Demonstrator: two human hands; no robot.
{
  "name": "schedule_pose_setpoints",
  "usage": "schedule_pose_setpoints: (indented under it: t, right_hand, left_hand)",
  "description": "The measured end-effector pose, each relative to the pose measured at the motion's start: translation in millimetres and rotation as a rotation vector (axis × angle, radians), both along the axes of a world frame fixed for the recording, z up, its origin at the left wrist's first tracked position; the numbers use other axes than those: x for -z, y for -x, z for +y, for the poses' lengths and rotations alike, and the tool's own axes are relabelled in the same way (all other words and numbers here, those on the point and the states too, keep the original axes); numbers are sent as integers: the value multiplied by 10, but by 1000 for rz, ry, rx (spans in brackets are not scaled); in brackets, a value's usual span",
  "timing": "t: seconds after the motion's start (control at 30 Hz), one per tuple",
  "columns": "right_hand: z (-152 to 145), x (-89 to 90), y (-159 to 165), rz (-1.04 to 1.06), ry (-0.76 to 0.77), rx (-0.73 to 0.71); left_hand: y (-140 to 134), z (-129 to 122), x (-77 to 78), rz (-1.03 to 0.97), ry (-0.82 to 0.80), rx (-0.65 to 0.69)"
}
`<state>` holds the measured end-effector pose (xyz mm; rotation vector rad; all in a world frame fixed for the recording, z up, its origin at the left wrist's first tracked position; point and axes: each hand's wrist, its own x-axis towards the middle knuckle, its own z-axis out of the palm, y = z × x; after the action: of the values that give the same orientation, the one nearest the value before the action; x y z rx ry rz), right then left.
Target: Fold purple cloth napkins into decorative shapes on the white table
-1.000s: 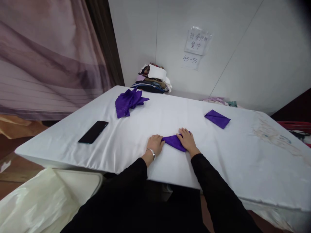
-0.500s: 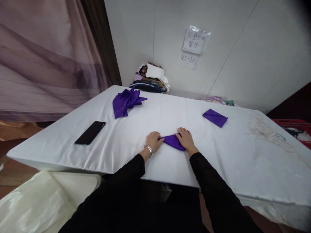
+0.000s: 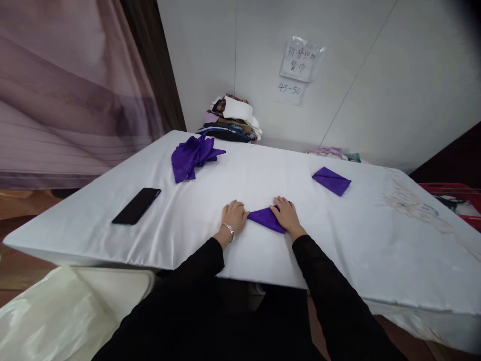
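A folded purple napkin (image 3: 263,218) lies in front of me on the white tablecloth, narrowing to a point at its left end. My right hand (image 3: 285,213) rests flat over its right part with the fingers stretched out, hiding that end. At the pointed tip, my left hand (image 3: 235,215) lies with its fingers extended on the cloth and its thumb touching or just beside the tip. Another folded purple napkin (image 3: 332,181) sits farther back on the right. Toward the back left is a loose, crumpled heap of purple napkins (image 3: 193,158).
A black phone (image 3: 137,205) lies on the left part of the white-covered table (image 3: 195,220). Against the wall stands a pile of folded cloths (image 3: 233,120); more fabric (image 3: 330,153) shows behind the far edge. A pale plastic-covered object (image 3: 63,311) is below left.
My left hand has shifted slightly left and now lies flatter at the napkin's tip, uncovering it. The right hand stays on the napkin. The whole view has shifted slightly.
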<state>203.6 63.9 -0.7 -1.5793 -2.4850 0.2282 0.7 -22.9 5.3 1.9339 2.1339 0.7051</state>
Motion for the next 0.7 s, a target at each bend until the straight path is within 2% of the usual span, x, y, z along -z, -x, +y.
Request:
schedule_pose_setpoints:
  t: [0.17, 0.33, 0.4, 0.47, 0.57, 0.7]
  right_hand:
    - [8, -5, 2, -18, 11, -3]
    - [8, -16, 6, -19, 30, 1]
    - [2, -21, 5, -12, 36, 4]
    - [-5, -24, 4, -10, 32, 3]
    - [-16, -24, 7, -21, 12, -4]
    - [-16, -23, 15, -25, 1, -9]
  left_hand:
    - [38, -8, -6, 34, 3, -74]
    - [85, -16, -90, -83, -28, -177]
    - [-7, -30, -134, -72, -73, -93]
    - [-159, -43, -144, 0, -93, 85]
    - [-388, -46, -67, 116, -14, 306]
    - [-493, -32, 88, 189, 106, 347]
